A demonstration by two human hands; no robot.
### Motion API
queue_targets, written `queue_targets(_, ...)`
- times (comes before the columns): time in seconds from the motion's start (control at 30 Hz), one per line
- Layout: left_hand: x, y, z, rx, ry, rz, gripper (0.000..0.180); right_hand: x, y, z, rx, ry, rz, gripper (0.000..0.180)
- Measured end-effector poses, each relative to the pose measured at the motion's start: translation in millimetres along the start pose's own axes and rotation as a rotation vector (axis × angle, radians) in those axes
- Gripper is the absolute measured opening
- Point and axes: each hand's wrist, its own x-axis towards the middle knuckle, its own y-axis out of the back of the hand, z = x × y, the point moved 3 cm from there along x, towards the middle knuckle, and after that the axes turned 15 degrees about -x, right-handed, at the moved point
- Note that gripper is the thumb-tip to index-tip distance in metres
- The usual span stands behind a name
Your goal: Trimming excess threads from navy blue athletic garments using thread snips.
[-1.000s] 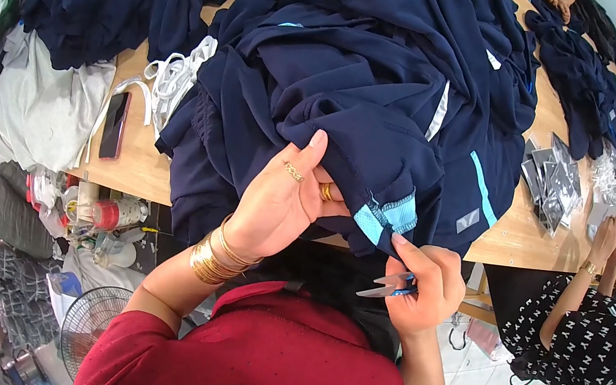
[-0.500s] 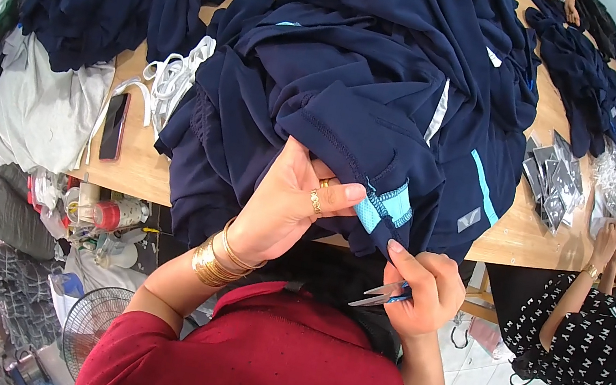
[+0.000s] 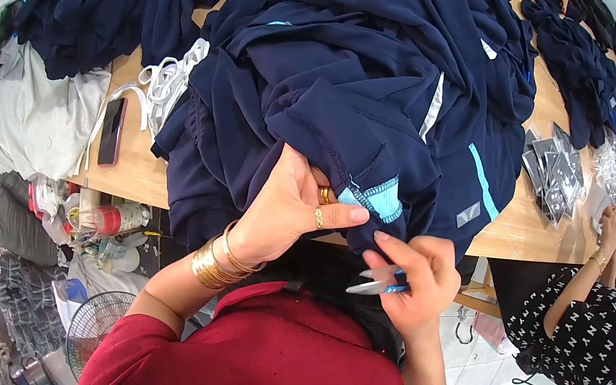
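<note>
Navy garment (image 3: 354, 118) now pinched lower; right hand (image 3: 412, 277) dropped slightly.

Navy garment heap (image 3: 393, 84) crowds the table (image 3: 127, 169); bare wood beside phone (image 3: 112, 131).

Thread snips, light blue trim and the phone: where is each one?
thread snips (image 3: 374, 285), head view, on the blades below the right fingers.
light blue trim (image 3: 381, 200), head view, mid-band.
phone (image 3: 111, 131), head view, screen centre.
</note>
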Motion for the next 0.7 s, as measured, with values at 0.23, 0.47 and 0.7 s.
queue_targets(0.23,-1,-4,2,0.002,-0.041,-0.044,0.094,7,3,7,0.169,-0.257,-0.124,0.031)
queue_targets(0.47,1,-1,-2,0.073,-0.091,-0.087,0.095,5,3,6,0.008,-0.207,-0.096,0.025)
queue_targets(0.7,0,-3,-4,0.038,-0.060,-0.084,0.092,6,4,6,-0.108,-0.155,-0.084,0.024)
